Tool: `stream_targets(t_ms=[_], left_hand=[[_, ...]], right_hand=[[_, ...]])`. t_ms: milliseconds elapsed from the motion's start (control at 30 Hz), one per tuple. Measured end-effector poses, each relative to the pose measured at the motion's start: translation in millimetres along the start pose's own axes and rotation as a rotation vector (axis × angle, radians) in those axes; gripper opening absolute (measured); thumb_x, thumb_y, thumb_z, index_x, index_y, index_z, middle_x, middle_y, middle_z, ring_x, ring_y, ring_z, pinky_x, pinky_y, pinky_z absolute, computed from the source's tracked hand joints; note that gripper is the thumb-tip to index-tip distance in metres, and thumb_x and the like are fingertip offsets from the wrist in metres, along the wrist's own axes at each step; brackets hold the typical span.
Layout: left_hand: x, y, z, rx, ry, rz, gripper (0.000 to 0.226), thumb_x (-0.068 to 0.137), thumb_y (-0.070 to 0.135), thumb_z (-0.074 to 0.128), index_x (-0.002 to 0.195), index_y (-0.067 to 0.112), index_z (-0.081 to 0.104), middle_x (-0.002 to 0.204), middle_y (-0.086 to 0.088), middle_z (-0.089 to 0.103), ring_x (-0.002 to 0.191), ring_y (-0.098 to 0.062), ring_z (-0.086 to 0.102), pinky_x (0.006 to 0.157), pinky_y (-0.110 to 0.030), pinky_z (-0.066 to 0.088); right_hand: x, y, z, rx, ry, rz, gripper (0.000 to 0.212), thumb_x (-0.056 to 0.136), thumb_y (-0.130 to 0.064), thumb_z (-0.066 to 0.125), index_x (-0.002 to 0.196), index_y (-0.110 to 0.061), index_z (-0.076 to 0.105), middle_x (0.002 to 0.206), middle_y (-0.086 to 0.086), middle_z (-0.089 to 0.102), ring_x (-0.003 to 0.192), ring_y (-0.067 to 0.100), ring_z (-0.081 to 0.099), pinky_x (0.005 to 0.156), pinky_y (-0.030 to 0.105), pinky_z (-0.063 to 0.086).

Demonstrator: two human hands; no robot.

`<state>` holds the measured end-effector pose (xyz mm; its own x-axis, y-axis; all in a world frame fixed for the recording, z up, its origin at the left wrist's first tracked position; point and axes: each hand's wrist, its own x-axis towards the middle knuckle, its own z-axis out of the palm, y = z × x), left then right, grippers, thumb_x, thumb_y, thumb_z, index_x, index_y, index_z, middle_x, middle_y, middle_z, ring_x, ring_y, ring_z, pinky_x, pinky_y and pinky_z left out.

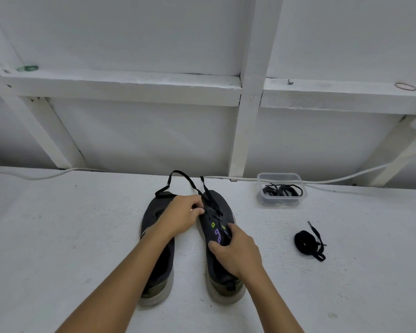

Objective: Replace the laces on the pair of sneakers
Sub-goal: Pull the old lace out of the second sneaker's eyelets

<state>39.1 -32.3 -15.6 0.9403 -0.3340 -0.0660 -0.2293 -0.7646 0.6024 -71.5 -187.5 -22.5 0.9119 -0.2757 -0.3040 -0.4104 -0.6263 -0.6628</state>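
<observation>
Two dark grey sneakers stand side by side on the white table, toes away from me. The right sneaker (216,239) has green and purple lace loops and a black lace (178,175) running through its front eyelets, its loose ends trailing over both toes. My left hand (181,216) reaches across the left sneaker (154,227) and pinches the lace at the right sneaker's front eyelets. My right hand (235,249) grips the right sneaker at its tongue and collar, thumb on the near side.
A clear plastic tub (280,189) holding black laces sits at the back right. A bundled black lace (309,242) lies loose on the table to the right. A white cable (46,175) runs along the table's back edge against the white framed wall.
</observation>
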Motion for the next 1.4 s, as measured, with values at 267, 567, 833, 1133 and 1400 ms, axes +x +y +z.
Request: stream_targets(t_ms=[267,567,833,1133,1400], left_hand=[[2.4,-2.1,3.0,-0.325,0.056,-0.295,0.011,0.097,0.024,0.055,0.091,0.017,0.061,0.087,0.005,0.075,0.079,-0.006,0.073,0.078,-0.037,0.057],[-3.7,23.2,7.7,-0.305,-0.059,-0.317,0.041,0.066,0.05,0.084,0.09,0.025,0.062,0.085,0.01,0.067,0.076,-0.006,0.063,0.06,-0.024,0.046],[1.0,15.7,3.9,-0.321,-0.148,-0.328,0.014,0.075,0.017,0.066,0.084,0.008,0.073,0.086,-0.012,0.074,0.082,-0.028,0.071,0.086,-0.042,0.059],[0.9,2.6,2.8,-0.561,-0.215,-0.35,0.021,0.086,-0.002,0.063,0.095,0.011,0.076,0.099,-0.02,0.075,0.099,-0.031,0.073,0.094,-0.042,0.058],[0.8,-0.6,4.2,-0.607,-0.244,-0.38,0.02,0.092,0.002,0.059,0.104,0.006,0.073,0.106,-0.015,0.075,0.099,-0.019,0.073,0.073,-0.019,0.057]], right_hand=[[2.3,-0.2,-3.7,0.009,-0.039,-0.012,0.047,0.08,-0.068,0.062,0.103,-0.027,0.059,0.093,-0.013,0.063,0.084,0.014,0.057,0.071,0.028,0.044],[47.9,-1.1,-31.8,0.054,0.038,-0.191,0.014,0.096,-0.029,0.066,0.101,-0.024,0.078,0.088,-0.013,0.071,0.078,-0.001,0.063,0.065,0.005,0.039],[64.7,-2.3,-28.9,0.044,-0.038,-0.255,0.009,0.092,-0.031,0.07,0.096,-0.031,0.079,0.082,-0.019,0.07,0.08,-0.005,0.062,0.069,0.007,0.041],[63.8,-14.3,-14.6,-0.294,0.039,-0.377,0.028,0.087,-0.051,0.07,0.113,-0.042,0.073,0.103,-0.01,0.065,0.097,0.016,0.061,0.072,0.026,0.039],[72.9,-14.5,1.2,-0.371,0.074,-0.49,0.019,0.1,-0.028,0.051,0.109,-0.02,0.066,0.109,0.0,0.061,0.103,0.024,0.058,0.072,0.031,0.041]])
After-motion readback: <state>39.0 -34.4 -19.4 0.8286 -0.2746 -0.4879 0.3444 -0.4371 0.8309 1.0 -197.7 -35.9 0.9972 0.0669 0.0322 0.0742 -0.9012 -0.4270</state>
